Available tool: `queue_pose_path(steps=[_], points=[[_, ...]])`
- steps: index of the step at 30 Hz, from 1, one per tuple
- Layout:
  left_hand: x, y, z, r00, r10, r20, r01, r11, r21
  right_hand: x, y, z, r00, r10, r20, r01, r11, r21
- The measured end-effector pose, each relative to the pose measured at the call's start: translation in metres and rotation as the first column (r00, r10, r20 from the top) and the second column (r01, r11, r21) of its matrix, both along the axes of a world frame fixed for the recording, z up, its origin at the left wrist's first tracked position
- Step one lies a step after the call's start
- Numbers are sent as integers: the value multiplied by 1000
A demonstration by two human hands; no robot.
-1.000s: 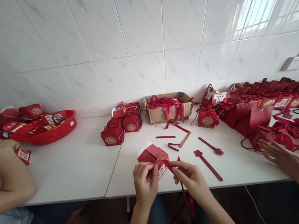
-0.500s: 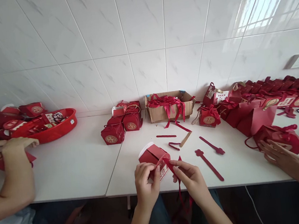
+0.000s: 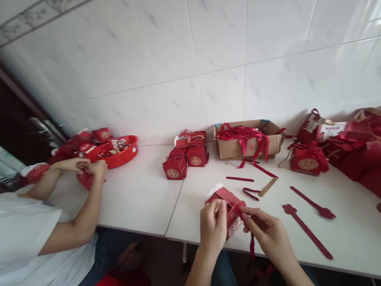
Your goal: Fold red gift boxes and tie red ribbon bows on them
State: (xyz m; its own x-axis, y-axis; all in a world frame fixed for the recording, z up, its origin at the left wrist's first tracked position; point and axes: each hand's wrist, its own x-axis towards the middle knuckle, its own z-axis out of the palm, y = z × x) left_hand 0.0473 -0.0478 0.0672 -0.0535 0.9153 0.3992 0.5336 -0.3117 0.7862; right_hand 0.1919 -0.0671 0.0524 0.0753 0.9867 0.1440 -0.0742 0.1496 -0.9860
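Note:
A small red paper gift box [image 3: 229,195] with a white rim sits tilted at the table's front edge. My left hand [image 3: 213,225] grips the near side of this box, thumb and fingers closed on its top edge. My right hand [image 3: 267,233] pinches a dark red ribbon [image 3: 252,246] against the box's right side; the ribbon's tail hangs below the table edge. The fingers partly hide where the ribbon meets the box. To the right of my hands lie two flower-ended red strips [image 3: 307,230].
A cardboard box [image 3: 249,147] of red ribbons stands by the wall. Finished-looking red boxes [image 3: 175,166] are left of it, with more boxes and bags [image 3: 367,155] at right. A person in white [image 3: 43,242] works at left near a red basin [image 3: 123,157].
The view has swung left and tilted. My right hand has drawn closer to the box with the ribbon. The co-worker at left has raised a red packet between both hands.

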Motion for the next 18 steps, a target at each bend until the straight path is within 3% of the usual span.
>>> queue_pose_path(steps=[3,8,12,15,18], points=[[-1,5,8,997,-61,37,65,993,-98,-1,4,-7,1000,23,-22,-23,1000,13],[-2,6,16,981,-171,95,183,973,-142,-7,6,-10,998,42,-48,-40,998,42],[-3,4,26,977,-159,141,176,977,-120,-6,6,-8,990,-77,117,68,994,80],[-3,0,43,966,-156,207,175,982,-77,-2,7,-4,950,-188,250,142,971,191],[1,-9,66,950,-225,218,238,971,-36,-1,8,5,959,-118,258,42,958,284]])
